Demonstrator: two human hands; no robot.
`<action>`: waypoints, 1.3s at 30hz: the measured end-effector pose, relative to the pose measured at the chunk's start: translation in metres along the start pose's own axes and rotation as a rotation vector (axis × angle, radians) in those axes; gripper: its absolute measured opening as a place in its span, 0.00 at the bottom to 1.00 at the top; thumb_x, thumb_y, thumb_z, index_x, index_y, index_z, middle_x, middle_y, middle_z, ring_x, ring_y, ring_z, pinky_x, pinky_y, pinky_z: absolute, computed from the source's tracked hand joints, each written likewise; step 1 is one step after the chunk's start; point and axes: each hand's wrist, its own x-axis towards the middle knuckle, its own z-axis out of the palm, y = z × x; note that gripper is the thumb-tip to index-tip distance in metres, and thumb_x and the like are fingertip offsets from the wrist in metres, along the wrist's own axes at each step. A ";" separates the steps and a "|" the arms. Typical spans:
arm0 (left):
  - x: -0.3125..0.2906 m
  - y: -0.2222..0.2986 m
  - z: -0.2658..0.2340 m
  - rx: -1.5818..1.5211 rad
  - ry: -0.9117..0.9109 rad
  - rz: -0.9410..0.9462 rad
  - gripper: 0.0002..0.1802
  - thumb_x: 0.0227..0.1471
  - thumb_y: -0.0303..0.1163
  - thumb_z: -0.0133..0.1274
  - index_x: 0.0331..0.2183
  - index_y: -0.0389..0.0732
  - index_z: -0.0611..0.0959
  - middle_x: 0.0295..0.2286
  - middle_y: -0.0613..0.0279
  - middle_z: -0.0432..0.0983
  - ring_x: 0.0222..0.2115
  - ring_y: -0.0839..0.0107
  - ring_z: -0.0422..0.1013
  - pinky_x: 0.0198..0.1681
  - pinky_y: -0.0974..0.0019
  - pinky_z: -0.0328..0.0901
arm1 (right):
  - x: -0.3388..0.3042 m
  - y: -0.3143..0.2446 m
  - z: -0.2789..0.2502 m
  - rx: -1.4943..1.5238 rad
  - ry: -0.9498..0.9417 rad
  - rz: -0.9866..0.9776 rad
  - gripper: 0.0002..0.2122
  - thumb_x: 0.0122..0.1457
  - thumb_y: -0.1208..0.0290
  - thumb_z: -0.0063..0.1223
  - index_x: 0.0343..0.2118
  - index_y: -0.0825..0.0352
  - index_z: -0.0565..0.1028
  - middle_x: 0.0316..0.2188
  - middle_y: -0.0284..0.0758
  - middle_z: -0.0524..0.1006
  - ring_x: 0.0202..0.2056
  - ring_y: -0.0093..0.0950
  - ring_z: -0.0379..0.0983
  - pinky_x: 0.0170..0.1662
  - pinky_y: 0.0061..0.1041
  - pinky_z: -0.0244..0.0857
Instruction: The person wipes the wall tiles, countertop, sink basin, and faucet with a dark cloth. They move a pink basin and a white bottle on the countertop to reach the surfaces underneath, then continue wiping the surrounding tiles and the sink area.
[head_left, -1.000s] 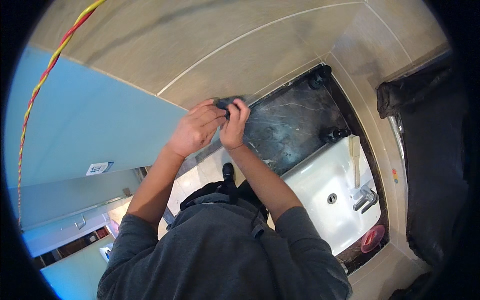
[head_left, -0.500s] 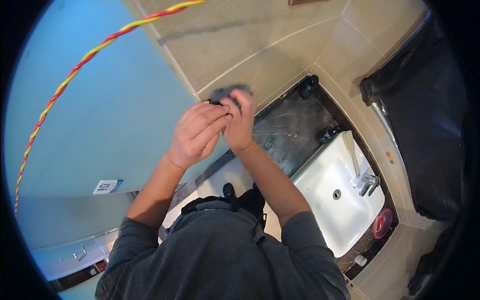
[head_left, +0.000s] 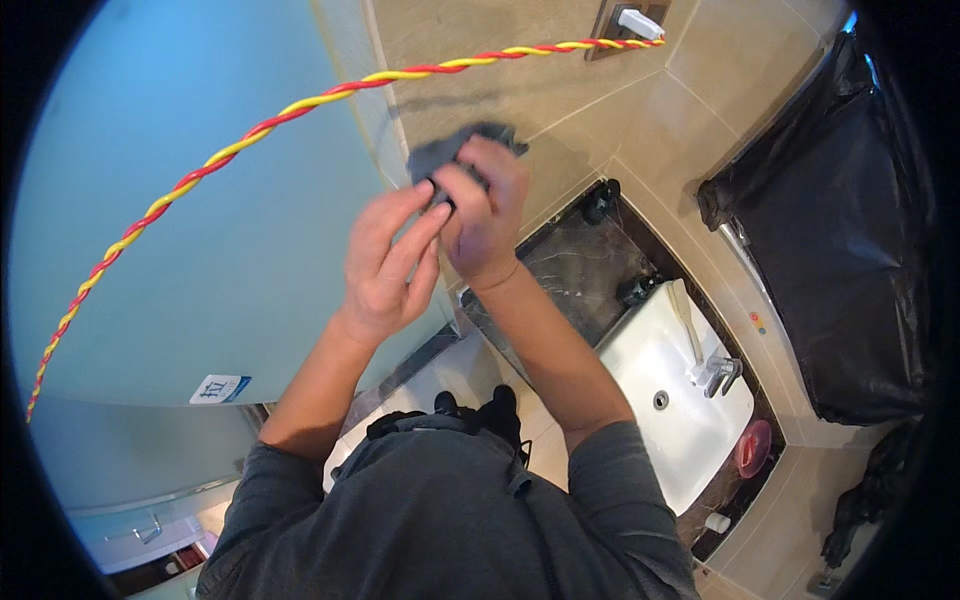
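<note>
In front of the tiled wall, both my hands are raised and close together. A dark grey, cloth-like piece (head_left: pixel 432 157) shows behind and above the fingers; blur hides exactly what it is. My right hand (head_left: pixel 484 215) is closed on it, fingers curled and smeared by motion. My left hand (head_left: pixel 383 265) pinches a dark edge of the same piece at the fingertips, beside the right palm. The other fingers of the left hand are held slightly apart.
A twisted red-and-yellow cord (head_left: pixel 380 78) arcs across the upper left to a white plug (head_left: pixel 640 24) at a wall socket. Frosted glass (head_left: pixel 200 280) stands left. At right are a white sink (head_left: pixel 655 450), a tap (head_left: pixel 718 375), a brush (head_left: pixel 687 320) and a black plastic sheet (head_left: pixel 820 260).
Both hands have moved slightly upward, and the left fingers have spread a little. More of the grey piece shows. My view has shifted, bringing the plug into sight.
</note>
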 end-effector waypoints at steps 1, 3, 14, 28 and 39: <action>-0.003 0.000 0.002 -0.011 -0.034 -0.007 0.22 0.47 0.15 0.58 0.47 0.35 0.83 0.50 0.47 0.76 0.50 0.50 0.74 0.53 0.52 0.70 | -0.013 0.003 -0.003 -0.053 -0.009 -0.014 0.19 0.49 0.78 0.64 0.46 0.57 0.75 0.50 0.38 0.72 0.51 0.44 0.71 0.53 0.42 0.68; -0.014 -0.005 0.003 -0.018 -0.111 -0.007 0.22 0.47 0.15 0.59 0.46 0.35 0.83 0.49 0.48 0.77 0.48 0.50 0.75 0.52 0.51 0.70 | -0.050 0.005 -0.010 -0.035 -0.090 0.031 0.20 0.49 0.78 0.64 0.46 0.58 0.75 0.49 0.39 0.72 0.52 0.44 0.71 0.54 0.42 0.67; 0.009 0.017 0.026 -0.080 -0.228 0.003 0.23 0.44 0.17 0.58 0.46 0.34 0.84 0.49 0.49 0.77 0.48 0.50 0.77 0.51 0.53 0.73 | 0.038 0.065 -0.046 -0.054 0.032 0.206 0.24 0.46 0.87 0.54 0.50 0.64 0.74 0.52 0.45 0.72 0.52 0.47 0.68 0.57 0.43 0.62; 0.012 0.005 0.076 -0.043 -0.305 -0.042 0.25 0.46 0.16 0.57 0.50 0.36 0.82 0.54 0.47 0.74 0.51 0.47 0.74 0.55 0.52 0.70 | -0.007 0.105 -0.064 0.032 -0.048 0.288 0.21 0.50 0.88 0.52 0.50 0.66 0.73 0.51 0.47 0.71 0.55 0.49 0.67 0.60 0.47 0.60; 0.029 0.008 0.102 -0.072 -0.280 -0.037 0.23 0.43 0.16 0.57 0.45 0.35 0.84 0.52 0.47 0.76 0.51 0.47 0.74 0.55 0.49 0.68 | -0.037 0.117 -0.050 -0.053 -0.066 0.262 0.21 0.52 0.83 0.53 0.51 0.67 0.72 0.52 0.48 0.70 0.55 0.50 0.67 0.62 0.45 0.59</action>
